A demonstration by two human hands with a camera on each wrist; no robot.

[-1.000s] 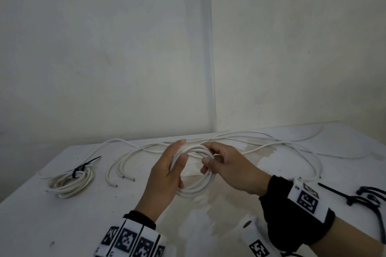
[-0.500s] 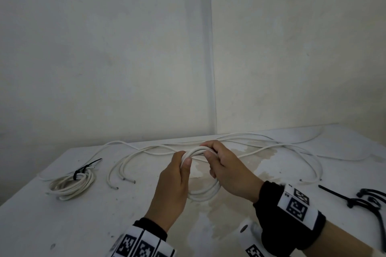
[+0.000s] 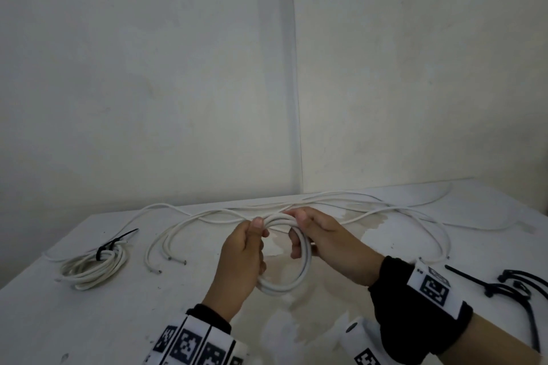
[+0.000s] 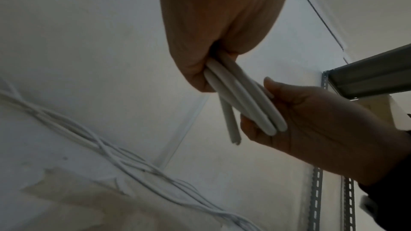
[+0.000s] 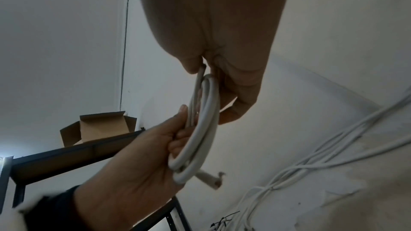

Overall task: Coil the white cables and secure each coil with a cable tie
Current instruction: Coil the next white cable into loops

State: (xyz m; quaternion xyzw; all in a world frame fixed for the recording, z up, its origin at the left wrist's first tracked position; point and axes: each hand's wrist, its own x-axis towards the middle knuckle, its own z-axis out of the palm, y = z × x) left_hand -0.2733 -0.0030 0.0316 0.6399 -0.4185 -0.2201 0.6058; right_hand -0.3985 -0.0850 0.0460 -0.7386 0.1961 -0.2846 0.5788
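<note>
Between the two hands, just above the table (image 3: 89, 320), a small coil of white cable (image 3: 292, 281) was held upright and untied. The left hand (image 3: 241, 258) pinched its near-left side with curled fingers; the right hand (image 3: 329, 241) gripped the top and right side, with a cut end poking out beside it. One finished coil (image 3: 92, 268), bound by a black tie, lay far left. Several loose cables (image 3: 385, 210) sprawled behind the hands, and spare black cable ties (image 3: 516, 287) waited at the right. By this showing, one coil was done, one needed tying, and more cables remained.
</note>
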